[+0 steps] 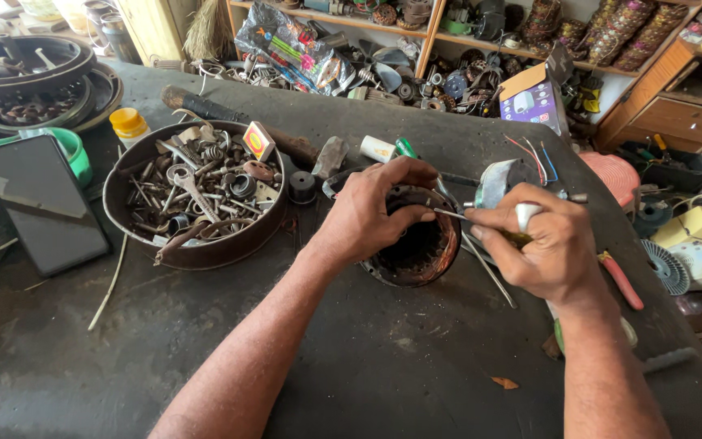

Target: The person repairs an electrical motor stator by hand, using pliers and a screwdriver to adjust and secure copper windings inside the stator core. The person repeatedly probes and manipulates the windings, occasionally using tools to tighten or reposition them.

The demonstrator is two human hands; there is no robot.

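The round motor stator stands on the dark workbench. The left hand grips its rim with curled fingers. The right hand pinches a thin metal tool pointing inside. A pan of scrap hardware sits near on the left.

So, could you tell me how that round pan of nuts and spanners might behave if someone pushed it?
The round pan is heaped with metal hardware, so it is probably heavy. Its wide, flat shape suggests it would slide rather than tip, and the loose pieces would likely rattle and shift.
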